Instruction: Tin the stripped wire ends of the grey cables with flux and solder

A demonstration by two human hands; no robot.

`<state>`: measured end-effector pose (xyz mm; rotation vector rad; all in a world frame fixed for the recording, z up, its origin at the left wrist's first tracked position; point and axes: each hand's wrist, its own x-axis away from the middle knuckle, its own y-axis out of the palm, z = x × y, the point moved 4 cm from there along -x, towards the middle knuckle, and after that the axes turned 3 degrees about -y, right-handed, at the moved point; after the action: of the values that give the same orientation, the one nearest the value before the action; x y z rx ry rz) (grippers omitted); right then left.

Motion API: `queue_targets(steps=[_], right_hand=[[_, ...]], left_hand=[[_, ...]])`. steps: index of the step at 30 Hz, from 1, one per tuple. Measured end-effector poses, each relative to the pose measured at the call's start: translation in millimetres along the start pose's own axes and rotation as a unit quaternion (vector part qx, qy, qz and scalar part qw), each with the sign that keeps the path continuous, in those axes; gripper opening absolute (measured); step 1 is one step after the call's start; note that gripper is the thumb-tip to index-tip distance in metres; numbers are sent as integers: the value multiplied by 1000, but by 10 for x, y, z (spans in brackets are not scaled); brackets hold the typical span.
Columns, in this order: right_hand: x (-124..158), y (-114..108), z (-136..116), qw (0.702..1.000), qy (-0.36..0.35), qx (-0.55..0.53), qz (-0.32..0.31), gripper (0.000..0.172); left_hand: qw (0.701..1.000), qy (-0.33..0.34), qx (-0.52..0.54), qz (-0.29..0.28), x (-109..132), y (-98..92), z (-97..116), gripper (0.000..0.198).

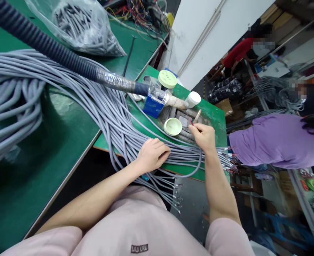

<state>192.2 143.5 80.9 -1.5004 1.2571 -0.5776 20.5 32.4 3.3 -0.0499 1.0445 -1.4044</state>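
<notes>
A thick bundle of grey cables (74, 92) runs across the green table (52, 142) and fans out over a smaller green bench (213, 117). My left hand (151, 154) lies closed on the cables near the bench's front edge, fingers curled over several of them. My right hand (203, 137) is pinched shut on one grey cable (197, 167), which loops down below the wrist; its stripped red end sits at my fingertips beside a small metal fixture (185, 122). Several other cable ends with bared coloured wires (226, 160) hang off the bench to the right.
A black corrugated hose (39, 42) ends at a blue block (153, 105). A green lid (167, 79), a white cap (193, 99) and a green dish (172, 126) stand around the fixture. A plastic bag of parts (84, 28) lies far left. A person in purple (277, 140) works at right.
</notes>
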Motion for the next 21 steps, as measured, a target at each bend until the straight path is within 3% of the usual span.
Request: queue_targets(steps=[4,8,10,12,14,16,18,21], right_hand=[[489,-186,-291,986,9,-161,41,34],[865,-170,-393,933,74,-348,51,23],[991,-80,-421,898,103,-427,29,22],[1079,18,-450,872,126,-474,8,24],[1134,91,-475,856,145,-496,6,28],[1162,130,-494,846,159,-509,15,33],[1179,140,-505,837,168,-520,25,36],[1229,128,-509,827,172,-535,16,32]], left_hand=[[1000,-2,15,-4,-1,-18,-7,16],[985,-68,151,40,0,-46,50,15],[949,-127,282,62,12,-8,124,17],[893,-173,411,65,23,76,240,25],[834,-196,511,72,23,155,375,30],[795,-201,564,94,10,196,488,28],[789,-198,568,130,-7,189,548,23],[818,-188,516,172,-31,122,545,18]])
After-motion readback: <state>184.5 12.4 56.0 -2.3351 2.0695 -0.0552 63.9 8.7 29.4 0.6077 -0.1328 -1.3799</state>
